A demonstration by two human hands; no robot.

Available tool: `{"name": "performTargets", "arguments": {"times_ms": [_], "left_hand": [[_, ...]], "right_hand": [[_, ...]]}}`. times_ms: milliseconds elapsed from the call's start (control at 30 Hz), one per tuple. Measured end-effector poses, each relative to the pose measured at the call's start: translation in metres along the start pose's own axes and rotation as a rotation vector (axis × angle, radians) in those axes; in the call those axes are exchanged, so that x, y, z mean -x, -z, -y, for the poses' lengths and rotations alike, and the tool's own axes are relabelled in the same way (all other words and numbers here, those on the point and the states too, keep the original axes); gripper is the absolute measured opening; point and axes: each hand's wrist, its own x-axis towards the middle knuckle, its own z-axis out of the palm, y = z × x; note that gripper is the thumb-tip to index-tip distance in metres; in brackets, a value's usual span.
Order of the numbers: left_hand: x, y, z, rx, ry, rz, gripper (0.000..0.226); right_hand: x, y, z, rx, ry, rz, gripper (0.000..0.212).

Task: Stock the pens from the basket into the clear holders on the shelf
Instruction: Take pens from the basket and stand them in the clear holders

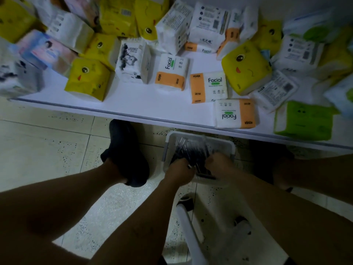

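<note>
Down by the floor: a white basket point(225, 145) sits on the pale tiles, partly tucked under the front edge of the shelf.
Pens: a dark bundle of pens point(191, 152), wrapped in something clear and shiny, lies inside the basket.
Left hand: the left hand point(179, 172) reaches into the basket's near side, its fingers curled round the near end of the pens.
Right hand: the right hand point(219, 162) is just beside it, knuckles up, fingers closed on the same bundle; blur hides the exact grip.
Shelf: the white shelf point(133, 100) carries scattered tissue packs point(209, 87) in yellow, orange-and-white and green.
Feet: a black shoe point(126, 153) stands on the tiles left of the basket.
</note>
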Motion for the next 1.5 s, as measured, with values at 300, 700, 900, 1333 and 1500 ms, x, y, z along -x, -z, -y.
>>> {"name": "performTargets", "arguments": {"times_ms": [300, 700, 900, 1333, 1500], "left_hand": [[-0.044, 0.011, 0.015, -0.026, 0.062, 0.107, 0.032], [-0.057, -0.016, 0.004, 0.096, 0.140, 0.142, 0.033], [-0.022, -0.020, -0.026, 0.124, 0.049, -0.025, 0.020], [0.041, 0.025, -0.048, 0.358, -0.089, -0.081, 0.023], [0.083, 0.043, -0.090, 0.374, -0.152, -0.091, 0.021]], "right_hand": [[0.051, 0.020, -0.003, 0.040, 0.107, 0.016, 0.038], [0.060, 0.014, -0.008, -0.012, 0.135, -0.054, 0.035], [0.050, 0.007, -0.010, -0.136, 0.087, -0.218, 0.049], [0.076, 0.019, -0.014, -0.312, 0.158, -0.357, 0.044], [0.103, 0.041, 0.012, -0.407, 0.218, -0.522, 0.009]]}}
